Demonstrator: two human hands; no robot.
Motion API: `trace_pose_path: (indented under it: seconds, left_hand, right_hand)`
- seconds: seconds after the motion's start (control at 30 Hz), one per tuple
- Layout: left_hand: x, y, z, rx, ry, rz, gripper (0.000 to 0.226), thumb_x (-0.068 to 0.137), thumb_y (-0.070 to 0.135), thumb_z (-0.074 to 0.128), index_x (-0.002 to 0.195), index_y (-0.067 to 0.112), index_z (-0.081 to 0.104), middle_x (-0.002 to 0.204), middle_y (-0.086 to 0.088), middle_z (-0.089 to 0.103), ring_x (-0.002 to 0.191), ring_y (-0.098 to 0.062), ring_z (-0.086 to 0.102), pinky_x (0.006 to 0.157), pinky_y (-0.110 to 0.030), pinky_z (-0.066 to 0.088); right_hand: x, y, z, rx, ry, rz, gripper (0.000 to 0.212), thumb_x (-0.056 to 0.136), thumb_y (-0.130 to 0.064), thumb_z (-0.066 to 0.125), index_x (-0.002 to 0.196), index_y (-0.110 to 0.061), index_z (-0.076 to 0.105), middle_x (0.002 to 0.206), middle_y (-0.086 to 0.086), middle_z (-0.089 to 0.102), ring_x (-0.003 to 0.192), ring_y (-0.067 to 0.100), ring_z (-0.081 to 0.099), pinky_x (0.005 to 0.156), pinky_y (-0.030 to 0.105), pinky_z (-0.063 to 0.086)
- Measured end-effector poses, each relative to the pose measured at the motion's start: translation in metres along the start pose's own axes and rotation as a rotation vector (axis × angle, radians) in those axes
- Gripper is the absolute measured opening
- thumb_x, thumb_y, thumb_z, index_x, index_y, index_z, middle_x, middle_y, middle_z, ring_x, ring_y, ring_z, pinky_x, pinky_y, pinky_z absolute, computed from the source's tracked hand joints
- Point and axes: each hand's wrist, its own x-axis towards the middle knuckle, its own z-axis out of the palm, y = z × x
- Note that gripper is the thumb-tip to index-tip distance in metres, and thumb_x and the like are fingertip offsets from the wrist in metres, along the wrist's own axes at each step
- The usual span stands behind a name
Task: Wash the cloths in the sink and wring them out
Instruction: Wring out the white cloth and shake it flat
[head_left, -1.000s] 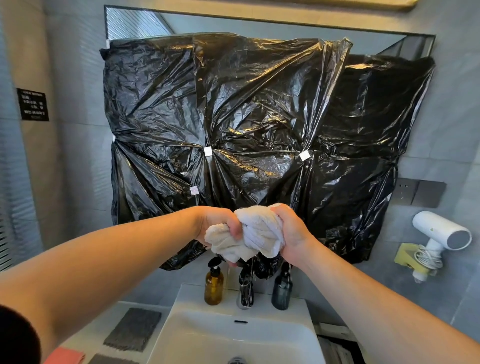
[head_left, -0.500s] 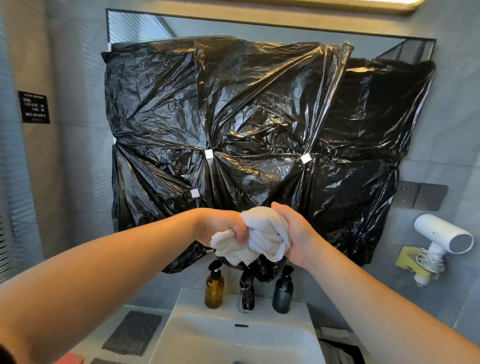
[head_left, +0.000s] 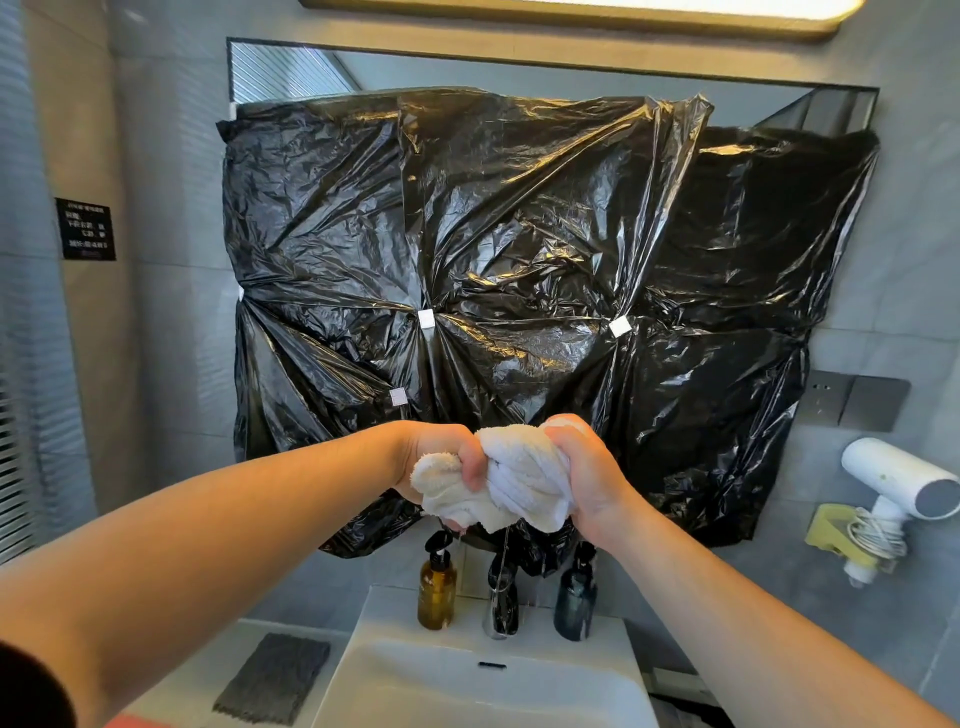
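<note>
**Operator:** Start close. What do you log on my hands?

**Observer:** Both your forearms are bare and stretched forward. Your left hand (head_left: 436, 460) is clenched, its fingers wrapped tight round the left end of the white cloth (head_left: 519, 483). Your right hand (head_left: 589, 478) is clenched the same way on the right end, with the knuckles up.

**Operator:** And the cloth itself?

**Observer:** It is bunched and twisted between your two fists. You hold it in the air above the sink (head_left: 597, 670), touching nothing but your hands. A thin thread of water runs from its underside.

**Operator:** Below that?

**Observer:** The sink is a white rectangular basin with an overflow slot in its back wall. On the counter to your left a grey cloth (head_left: 275, 675) lies flat, just beside the basin. A pink edge shows at the bottom of the frame, but I cannot tell what it is.

**Operator:** On the back ledge?

**Observer:** An amber pump bottle (head_left: 437, 590) stands on the left and a dark pump bottle (head_left: 575, 600) on the right, both upright. The tap (head_left: 501, 605) stands between them, straight under the cloth.

**Operator:** Further back?

**Observer:** Crinkled black plastic sheeting (head_left: 519, 270) is taped over the mirror, and its lower edge hangs behind your fists. On the right wall a white hair dryer (head_left: 898, 478) sits in a yellow holder (head_left: 831, 530), with its cord coiled. On the left wall there is a small black sign (head_left: 85, 228), but its text is too small to read.
</note>
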Motion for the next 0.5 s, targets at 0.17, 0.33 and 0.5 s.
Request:
trace_pose_path:
  seconds: [0.17,0.33,0.5]
  left_hand:
    - [0.002,-0.001,0.000,0.001,0.003,0.010,0.040,0.070,0.006,0.044,0.095,0.008,0.074,0.085,-0.009,0.073,0.072,-0.018,0.069,0.067,-0.028,0.058]
    - [0.000,0.001,0.005,0.015,-0.037,-0.003,0.039,0.065,0.008,0.048,0.086,0.013,0.081,0.082,-0.008,0.073,0.071,-0.017,0.069,0.068,-0.028,0.058]
    - [0.002,-0.003,0.008,-0.080,0.076,0.084,0.042,0.076,0.011,0.050,0.114,0.002,0.067,0.098,-0.014,0.070,0.080,-0.023,0.067,0.073,-0.032,0.057]
  right_hand:
    - [-0.001,-0.002,0.000,-0.025,0.008,-0.024,0.005,0.072,-0.024,0.059,0.068,-0.022,0.055,0.077,0.000,0.052,0.074,0.017,0.054,0.063,0.034,0.044]
    - [-0.004,-0.002,-0.002,-0.029,0.002,-0.026,0.009,0.071,-0.023,0.058,0.065,-0.023,0.052,0.075,-0.001,0.049,0.071,0.015,0.052,0.060,0.031,0.043]
    - [0.006,-0.005,-0.010,-0.027,-0.079,-0.005,0.025,0.075,-0.022,0.057,0.062,-0.012,0.038,0.068,0.010,0.034,0.063,0.023,0.039,0.054,0.032,0.033]
